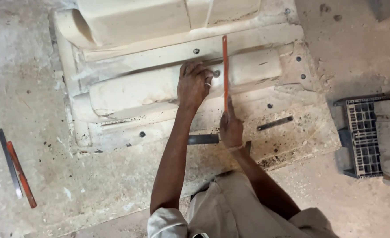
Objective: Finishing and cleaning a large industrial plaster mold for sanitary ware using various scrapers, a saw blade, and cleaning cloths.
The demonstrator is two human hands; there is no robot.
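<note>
A pale carved stone block [151, 88] with rounded mouldings lies on the dusty floor in front of me. My left hand [194, 83] rests palm down on the rounded moulding, fingers spread, a ring on one finger. My right hand [230, 128] grips the near end of a thin orange blade [225, 66], which stands across the moulding and points away from me. A flat dark metal strip [203, 139] lies under my right wrist. A round metal fitting [216, 73] sits in the stone between my left hand and the blade.
Another dark metal strip [274, 123] lies on the block's lower ledge at right. A grey strip and an orange blade [21, 174] lie together on the floor at far left. A black plastic crate [362, 136] stands at right. Several dark bolts dot the stone.
</note>
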